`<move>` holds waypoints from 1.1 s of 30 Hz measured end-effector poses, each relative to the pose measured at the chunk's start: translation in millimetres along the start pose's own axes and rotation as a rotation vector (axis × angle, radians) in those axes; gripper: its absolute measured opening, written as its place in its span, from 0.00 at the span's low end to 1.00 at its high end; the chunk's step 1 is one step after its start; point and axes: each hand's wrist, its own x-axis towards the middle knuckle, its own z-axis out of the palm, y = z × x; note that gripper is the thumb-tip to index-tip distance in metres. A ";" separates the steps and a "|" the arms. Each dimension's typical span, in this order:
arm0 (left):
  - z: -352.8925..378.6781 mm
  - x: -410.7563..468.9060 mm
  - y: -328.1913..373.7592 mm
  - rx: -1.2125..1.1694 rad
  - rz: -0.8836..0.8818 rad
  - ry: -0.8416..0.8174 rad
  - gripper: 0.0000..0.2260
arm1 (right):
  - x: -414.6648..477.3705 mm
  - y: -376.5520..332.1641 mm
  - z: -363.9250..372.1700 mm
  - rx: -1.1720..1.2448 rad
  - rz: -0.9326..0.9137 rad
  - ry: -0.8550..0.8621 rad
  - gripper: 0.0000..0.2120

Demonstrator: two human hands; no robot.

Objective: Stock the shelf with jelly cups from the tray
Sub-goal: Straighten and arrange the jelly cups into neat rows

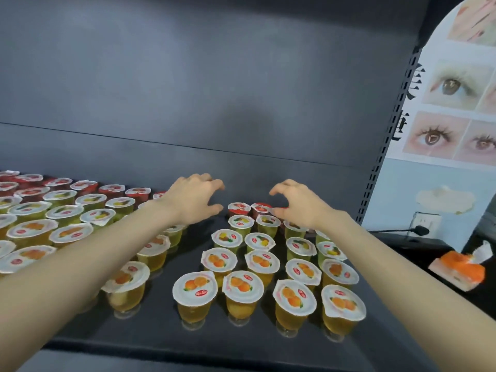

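Rows of jelly cups with white foil lids stand on the black shelf [166, 326]: orange ones [194, 287] in front, yellow-green ones [240, 221] behind, red ones [239, 208] at the back. Both my arms reach over the cups toward the back. My left hand [194, 200] hovers over the gap between the two groups of cups, fingers loosely curled, holding nothing. My right hand [298, 204] hangs above the back-right red cups [261, 208], fingers bent, empty. No tray is in view.
The dark back panel [214, 89] of the shelf rises behind the cups. A slotted upright [386, 135] bounds the shelf on the right. Beyond it are a poster of eyes [453, 84], a wall socket [426, 222] and an orange tissue box [459, 268].
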 end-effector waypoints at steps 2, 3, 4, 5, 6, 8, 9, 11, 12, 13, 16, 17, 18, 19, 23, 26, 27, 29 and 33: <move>4.4 17.4 -4.3 0.011 0.042 -0.018 0.21 | 11.9 4.8 4.1 -0.005 0.015 -0.005 0.21; 6.9 26.7 -6.3 0.014 0.064 -0.027 0.21 | 17.6 7.0 6.9 -0.010 0.023 -0.010 0.21; 9.4 37.0 -8.8 0.020 0.092 -0.039 0.21 | 23.7 9.2 9.8 -0.013 0.031 -0.016 0.21; 11.8 46.7 -10.7 0.022 0.121 -0.059 0.21 | 29.4 10.9 12.7 -0.017 0.039 -0.024 0.21; 14.9 56.4 -13.2 0.019 0.151 -0.087 0.22 | 35.6 13.0 15.9 -0.021 0.047 -0.034 0.21; 23.4 74.4 -17.4 -0.014 0.207 -0.161 0.22 | 47.1 17.5 22.9 -0.029 0.061 -0.061 0.21; 28.9 82.4 -19.6 -0.039 0.232 -0.196 0.22 | 52.3 20.0 26.9 -0.028 0.068 -0.075 0.22; 40.2 95.3 -24.2 -0.084 0.280 -0.246 0.22 | 61.7 24.4 34.8 -0.005 0.083 -0.094 0.22; 45.4 100.2 -26.9 -0.106 0.297 -0.269 0.22 | 66.0 26.4 38.2 0.012 0.090 -0.111 0.22; 49.9 103.9 -29.1 -0.132 0.310 -0.293 0.22 | 69.8 27.8 40.9 0.028 0.097 -0.135 0.23; 59.4 114.1 -35.0 -0.230 0.344 -0.349 0.23 | 80.4 31.9 45.9 0.061 0.105 -0.189 0.24; 61.1 117.5 -36.7 -0.267 0.349 -0.371 0.23 | 83.3 32.7 46.4 0.073 0.108 -0.200 0.25; 62.9 120.4 -38.5 -0.306 0.350 -0.397 0.23 | 85.9 33.8 47.2 0.089 0.111 -0.213 0.25; 64.8 122.7 -39.7 -0.338 0.353 -0.423 0.24 | 88.3 34.8 47.9 0.102 0.115 -0.227 0.25; 71.0 129.8 -41.2 -0.385 0.388 -0.481 0.25 | 95.6 38.8 52.4 0.097 0.105 -0.272 0.24; 73.0 134.2 -40.5 -0.419 0.402 -0.505 0.24 | 99.7 41.3 54.0 0.115 0.097 -0.282 0.22; 73.0 134.8 -40.4 -0.422 0.405 -0.501 0.23 | 100.9 41.6 54.4 0.121 0.093 -0.281 0.22; 72.6 134.7 -42.4 -0.401 0.397 -0.481 0.22 | 102.8 41.4 55.3 0.140 0.090 -0.272 0.22; 71.5 130.1 -61.3 -0.356 0.326 -0.430 0.20 | 109.3 33.9 58.2 0.158 0.058 -0.250 0.22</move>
